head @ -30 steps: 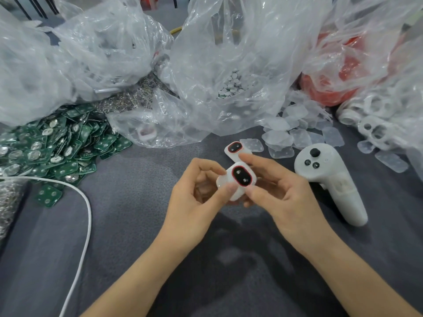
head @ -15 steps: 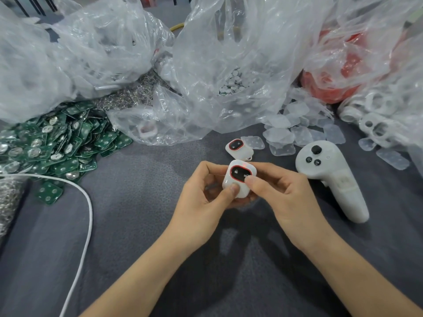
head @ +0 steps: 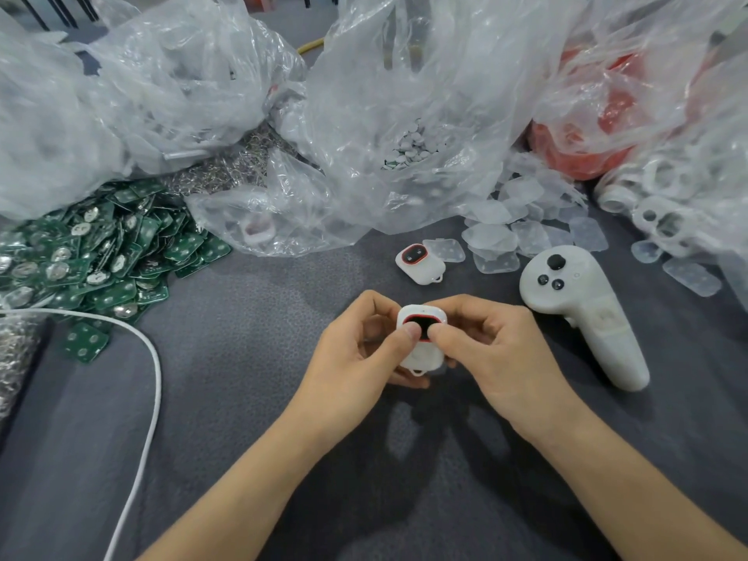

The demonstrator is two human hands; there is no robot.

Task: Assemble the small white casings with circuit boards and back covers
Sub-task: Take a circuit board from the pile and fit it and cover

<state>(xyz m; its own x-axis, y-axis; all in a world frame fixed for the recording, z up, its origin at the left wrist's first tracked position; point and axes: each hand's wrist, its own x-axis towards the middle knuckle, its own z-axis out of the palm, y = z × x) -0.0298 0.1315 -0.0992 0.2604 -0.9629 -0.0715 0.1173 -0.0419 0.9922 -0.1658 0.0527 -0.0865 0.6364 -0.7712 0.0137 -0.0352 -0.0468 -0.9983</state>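
Note:
A small white casing (head: 422, 353) with a red-rimmed black face sits between both my hands above the grey table. My left hand (head: 356, 350) grips it from the left, thumb on the face. My right hand (head: 494, 350) grips it from the right, thumb pressing the black face too. A second white casing (head: 419, 264) of the same kind lies on the table beyond them. Green circuit boards (head: 101, 257) are heaped at the left. Translucent back covers (head: 510, 232) lie scattered at the upper right.
A white hand controller (head: 583, 313) lies right of my hands. Clear plastic bags (head: 404, 115) crowd the back, one holding small white discs (head: 413, 149). A white cable (head: 149, 378) curves down the left. White ring parts (head: 664, 220) and a red bag (head: 587, 127) sit at the right.
Both hands turned the casing from tilted to upright and drew it slightly nearer. Both thumbs have come onto its black face.

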